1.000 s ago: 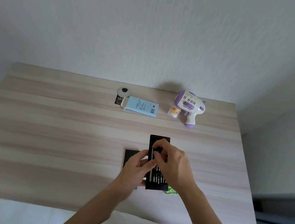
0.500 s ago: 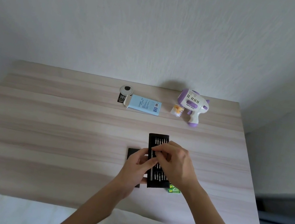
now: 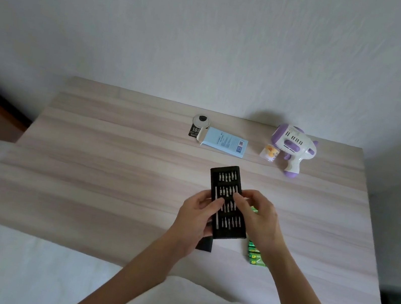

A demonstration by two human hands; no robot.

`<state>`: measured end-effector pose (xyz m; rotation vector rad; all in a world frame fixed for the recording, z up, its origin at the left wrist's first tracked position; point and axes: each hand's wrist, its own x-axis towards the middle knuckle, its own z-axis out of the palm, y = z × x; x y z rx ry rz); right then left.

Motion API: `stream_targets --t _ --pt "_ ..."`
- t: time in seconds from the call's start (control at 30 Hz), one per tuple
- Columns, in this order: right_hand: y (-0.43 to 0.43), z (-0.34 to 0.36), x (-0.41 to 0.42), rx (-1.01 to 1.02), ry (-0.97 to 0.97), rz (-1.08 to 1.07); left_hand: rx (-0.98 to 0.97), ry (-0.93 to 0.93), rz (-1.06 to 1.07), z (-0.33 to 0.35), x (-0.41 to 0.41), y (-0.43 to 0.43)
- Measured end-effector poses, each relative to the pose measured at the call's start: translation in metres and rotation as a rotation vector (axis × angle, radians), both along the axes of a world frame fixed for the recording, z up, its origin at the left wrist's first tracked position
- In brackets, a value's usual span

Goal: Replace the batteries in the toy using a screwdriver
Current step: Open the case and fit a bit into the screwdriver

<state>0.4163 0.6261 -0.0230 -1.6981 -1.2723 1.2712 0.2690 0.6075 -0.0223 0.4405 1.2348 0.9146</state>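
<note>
A black screwdriver bit tray with rows of metal bits and a slim silver driver handle lies tilted above the wooden table. My left hand grips its left edge, thumb lying on the handle. From the right, my right hand reaches over the tray, fingertips curled at the middle row of bits. Under my right wrist lies a green battery pack. The white and purple toy gun stands at the far right.
A black case cover lies under the tray. At the back sit a light blue box, a small round white device on a black card and a small clear bottle. A wall rises behind the table.
The tray has swung slightly, its far end now pointing left. My right hand slid down from the upper bits to the middle row. The view shifted, showing more of the batteries.
</note>
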Motion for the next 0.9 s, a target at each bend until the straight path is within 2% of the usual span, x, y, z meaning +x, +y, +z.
stream_targets --t 0.13,0.23,0.4,0.53,0.73,0.9 --pt "0.001 0.004 -0.001 -0.024 0.022 -0.001 0.007 -0.035 0.005 0.002 0.003 0.001" --pt "0.0 0.011 0.004 0.001 -0.05 -0.001 0.001 -0.097 0.022 0.005 0.009 0.005" --pt "-0.009 0.026 0.009 0.215 -0.317 -0.035 -0.146 -0.298 0.13 0.014 0.023 0.014" --pt "-0.015 0.031 0.006 0.356 -0.51 0.032 -0.173 -0.345 0.094 0.018 0.031 0.014" --pt "-0.021 0.03 0.004 0.346 -0.518 0.054 -0.226 -0.326 0.088 0.014 0.034 0.008" --pt "-0.025 0.028 0.004 0.291 -0.445 0.047 -0.25 -0.359 0.066 0.01 0.037 0.005"
